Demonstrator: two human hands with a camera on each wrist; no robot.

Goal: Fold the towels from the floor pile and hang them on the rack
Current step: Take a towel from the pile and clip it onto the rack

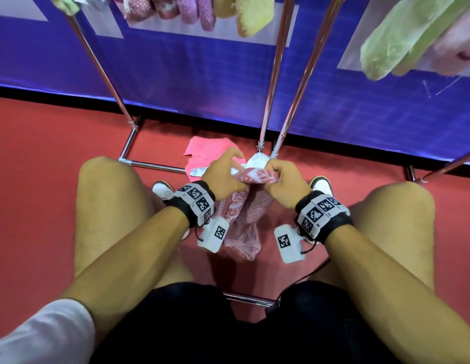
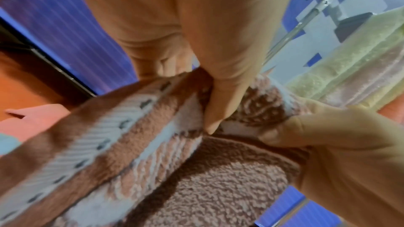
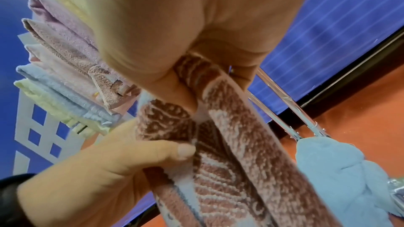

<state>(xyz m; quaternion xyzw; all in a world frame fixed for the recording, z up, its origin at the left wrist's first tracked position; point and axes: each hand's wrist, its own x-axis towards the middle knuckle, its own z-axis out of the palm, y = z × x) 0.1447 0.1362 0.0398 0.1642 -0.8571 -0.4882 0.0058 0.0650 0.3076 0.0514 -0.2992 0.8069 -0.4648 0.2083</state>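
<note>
**2 hands on 1 patterned towel, fold step under way**

2 chrome frames made up the rack [image 1: 277, 67], standing on red floor [image 1: 39, 158] against a blue wall panel [image 1: 191, 74]; folded towels in pink, yellow and green [image 1: 402, 35] hung across its top bars. The person squatted in front of it, knees wide.

Floor pile, judged from the head view: 1 bright pink towel [image 1: 202, 151] lay flat inside the rack base, and 1 pale blue towel [image 1: 257, 160] sat bunched just beside the rack feet. Both untouched.

Work piece: the pink-and-white patterned towel [image 1: 244, 206] was held up between the knees, its top edge gathered, the rest hanging with the lower end reaching the floor.

Left hand [image 1: 223, 177]: thumb and fingers pinched the top edge; the right wrist view showed the thumb pressed against the hem. Right hand [image 1: 283, 185]: fingers curled round the bunched edge, gripping it firmly. The 2 hands were close together, nearly touching.

Judgement: step in hand was finding the corners and squaring the edge before the first fold; no clean fold visible yet. The next move would call for spreading the hands apart along the hem to flatten the cloth, then folding and lifting it to a free stretch of bar.
</note>
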